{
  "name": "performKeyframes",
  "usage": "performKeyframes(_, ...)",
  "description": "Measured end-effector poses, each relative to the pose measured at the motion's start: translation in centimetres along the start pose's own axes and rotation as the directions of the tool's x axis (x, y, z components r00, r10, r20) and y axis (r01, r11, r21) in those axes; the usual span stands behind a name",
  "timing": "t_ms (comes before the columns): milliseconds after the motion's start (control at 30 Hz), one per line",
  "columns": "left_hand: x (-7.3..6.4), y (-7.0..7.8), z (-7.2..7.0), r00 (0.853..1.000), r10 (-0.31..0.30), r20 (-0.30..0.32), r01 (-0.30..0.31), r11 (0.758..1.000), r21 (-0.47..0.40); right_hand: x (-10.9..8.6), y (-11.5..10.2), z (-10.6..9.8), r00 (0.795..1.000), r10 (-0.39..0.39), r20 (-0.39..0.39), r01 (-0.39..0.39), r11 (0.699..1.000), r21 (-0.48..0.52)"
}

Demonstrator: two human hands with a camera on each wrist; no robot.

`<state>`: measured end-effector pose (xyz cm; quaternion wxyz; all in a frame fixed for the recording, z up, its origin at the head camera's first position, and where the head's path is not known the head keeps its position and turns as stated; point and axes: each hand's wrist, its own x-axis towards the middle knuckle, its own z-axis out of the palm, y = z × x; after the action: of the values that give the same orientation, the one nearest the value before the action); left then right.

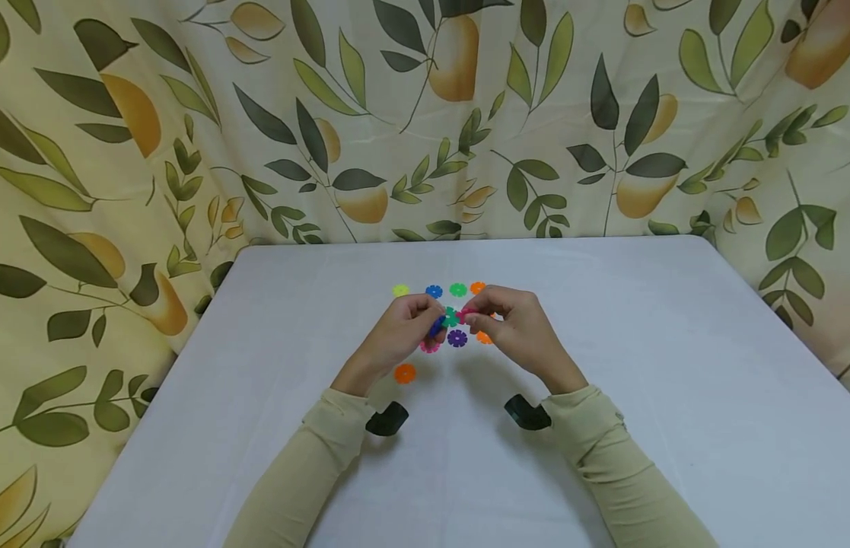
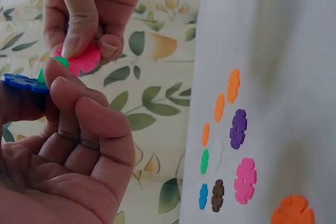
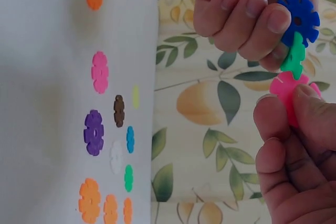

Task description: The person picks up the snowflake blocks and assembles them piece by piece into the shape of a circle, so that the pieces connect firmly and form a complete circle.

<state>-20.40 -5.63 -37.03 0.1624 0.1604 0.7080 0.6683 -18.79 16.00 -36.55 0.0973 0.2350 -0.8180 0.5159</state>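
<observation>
Above the table my two hands meet over small notched discs. My left hand (image 1: 412,323) pinches a blue notched disc (image 3: 300,20) between thumb and fingers. A green notched disc (image 3: 294,56) stands crosswise at the blue one's edge, joined to it. My right hand (image 1: 508,323) pinches a pink notched disc (image 3: 286,90) by its rim. The pink disc meets the green one's other end; whether their slots are fully engaged I cannot tell. In the left wrist view the left fingers partly hide the green disc.
Loose notched discs lie on the white table (image 1: 671,426): purple (image 3: 94,132), brown (image 3: 119,110), white (image 2: 218,154), pink (image 3: 100,72), yellow (image 1: 400,290), light blue (image 1: 434,291), green (image 1: 457,289) and several orange. One orange disc (image 1: 405,373) lies nearest me. Patterned curtain (image 1: 425,152) hangs behind.
</observation>
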Motion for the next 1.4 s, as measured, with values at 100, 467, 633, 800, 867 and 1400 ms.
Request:
performKeyframes(100, -0.1, 0.2, 0.1, 1.0, -0.011, -0.008, 0.011, 1.0, 0.0, 0.0, -0.1, 0.1, 1.0, -0.007, -0.002, 0.007, 1.0, 0.025)
performKeyframes(467, -0.2, 0.4, -0.2, 0.998, -0.031, -0.057, 0.032, 0.999, 0.014, 0.5, -0.3, 0.3, 0.999, -0.04, 0.02, 0.04, 0.999, 0.015)
performKeyframes(633, -0.2, 0.2, -0.7, 0.997, -0.064, -0.041, 0.065, 0.998, 0.024, 0.4, -0.1, 0.4, 0.999, -0.028, 0.022, 0.027, 0.999, 0.023)
performKeyframes(800, -0.1, 0.3, -0.9, 0.997, -0.066, -0.025, 0.067, 0.997, 0.027, 0.2, 0.0, 0.6, 1.0, -0.01, 0.008, 0.009, 0.999, 0.04)
performKeyframes(867, 0.0, 0.5, -1.0, 0.998, -0.057, -0.04, 0.057, 0.998, 0.015, 0.2, 0.2, 0.7, 1.0, 0.015, -0.012, -0.015, 0.999, 0.035)
performKeyframes(1400, -0.2, 1.1, -2.4, 0.982, -0.011, -0.187, -0.01, 0.994, -0.109, -0.1, 1.9, 5.8, 0.981, 0.075, 0.178, -0.061, 0.995, -0.083)
